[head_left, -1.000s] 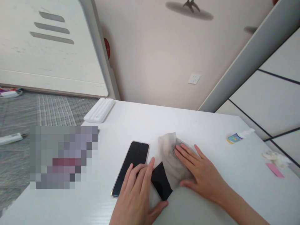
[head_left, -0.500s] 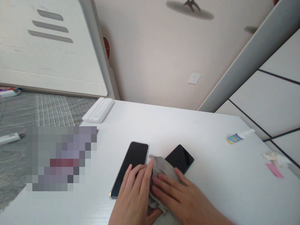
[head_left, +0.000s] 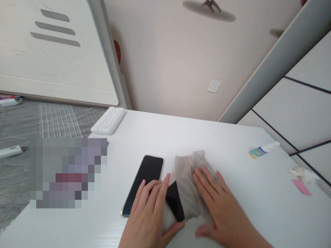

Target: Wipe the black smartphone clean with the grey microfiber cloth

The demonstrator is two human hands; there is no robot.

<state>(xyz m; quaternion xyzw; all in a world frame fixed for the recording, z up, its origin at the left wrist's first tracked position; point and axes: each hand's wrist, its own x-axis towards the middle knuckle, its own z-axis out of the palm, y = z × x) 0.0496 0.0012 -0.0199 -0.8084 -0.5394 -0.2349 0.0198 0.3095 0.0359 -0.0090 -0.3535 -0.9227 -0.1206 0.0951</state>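
Note:
A grey cloth (head_left: pixel 190 193) lies bunched over a second dark phone (head_left: pixel 176 203), of which only a glossy black corner shows. My right hand (head_left: pixel 219 203) presses the cloth down with outstretched fingers, its thumb apart at the near side. At the phone's left end, my left hand (head_left: pixel 148 210) steadies it, with index finger and thumb on either side of the exposed corner. The left hand's other fingers reach over the lower right part of a larger black phone (head_left: pixel 144 175) in a clear case, lying flat on the white table (head_left: pixel 160 134).
A white ridged case-like block (head_left: pixel 108 120) sits at the far left table edge. To the right lie a small spray bottle (head_left: pixel 261 151), a crumpled tissue (head_left: pixel 303 174) and a pink slip (head_left: pixel 301 187). A pixelated patch hides an item at left. A wall rises behind.
My right hand has slid right with the cloth, which now spreads over the second phone's far part and bares its near-left corner. My left hand has stayed nearly still.

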